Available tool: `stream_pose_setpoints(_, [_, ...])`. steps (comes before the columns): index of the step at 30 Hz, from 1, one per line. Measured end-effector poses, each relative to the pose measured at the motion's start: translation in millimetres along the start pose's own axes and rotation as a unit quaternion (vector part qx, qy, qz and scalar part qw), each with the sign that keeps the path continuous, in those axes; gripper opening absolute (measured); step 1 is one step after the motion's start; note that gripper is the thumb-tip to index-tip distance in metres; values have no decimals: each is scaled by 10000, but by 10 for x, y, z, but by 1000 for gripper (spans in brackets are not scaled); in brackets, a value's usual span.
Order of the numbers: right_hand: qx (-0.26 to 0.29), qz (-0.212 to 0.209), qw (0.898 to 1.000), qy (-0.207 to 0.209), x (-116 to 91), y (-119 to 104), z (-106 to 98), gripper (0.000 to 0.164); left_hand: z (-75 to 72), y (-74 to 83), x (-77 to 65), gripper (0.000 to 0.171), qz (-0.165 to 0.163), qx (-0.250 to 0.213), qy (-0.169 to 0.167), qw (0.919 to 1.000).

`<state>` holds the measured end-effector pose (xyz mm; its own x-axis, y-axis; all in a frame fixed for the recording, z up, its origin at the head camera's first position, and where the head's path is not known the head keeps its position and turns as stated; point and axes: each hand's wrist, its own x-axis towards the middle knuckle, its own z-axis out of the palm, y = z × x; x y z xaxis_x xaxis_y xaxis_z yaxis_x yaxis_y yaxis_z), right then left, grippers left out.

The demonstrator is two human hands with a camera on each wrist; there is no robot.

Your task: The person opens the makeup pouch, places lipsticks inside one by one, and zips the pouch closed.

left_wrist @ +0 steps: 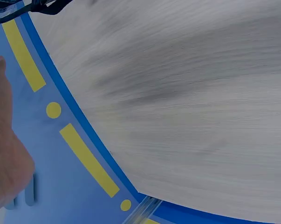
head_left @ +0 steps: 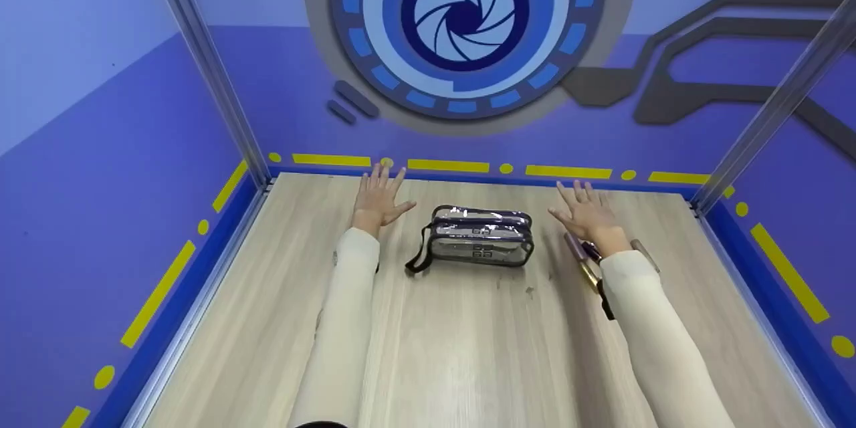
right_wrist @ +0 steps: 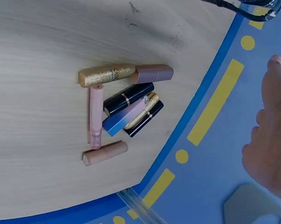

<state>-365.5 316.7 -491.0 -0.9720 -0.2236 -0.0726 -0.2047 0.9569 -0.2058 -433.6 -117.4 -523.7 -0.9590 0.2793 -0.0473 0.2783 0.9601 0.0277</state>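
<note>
A clear zip pouch (head_left: 481, 235) with black trim and a black wrist strap (head_left: 420, 261) lies on the table between the two hands. To its left my left hand (head_left: 380, 199) is held out with fingers spread and nothing in it. On the other side my right hand (head_left: 587, 215) is stretched out the same way, also holding nothing. Below the right hand lies a loose group of lipstick tubes: a gold tube (right_wrist: 105, 75), a mauve one (right_wrist: 154, 73), a black one (right_wrist: 127, 99), a blue-and-pink one (right_wrist: 124, 116) and slim pink ones (right_wrist: 96, 116). The right forearm partly hides them in the head view.
The wood-grain table (head_left: 455, 348) is bounded by blue walls with yellow dashes, one at the back (head_left: 267, 87) and one on each side. Metal posts (head_left: 214, 67) stand at the back corners. Small dark smudges (head_left: 529, 290) mark the tabletop.
</note>
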Motion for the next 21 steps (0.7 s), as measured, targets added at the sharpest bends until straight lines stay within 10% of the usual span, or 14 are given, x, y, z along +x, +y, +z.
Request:
stream_pose_setpoints(11, [343,-480,9980,231,193,-329,39,53,24,88,-271,71,-485,-983,-1440,9835])
stream_pose_setpoints(21, [253,-1147,9921,442,301,-763,120,28,230,391,-372,105,282,-3672,-2108,9055])
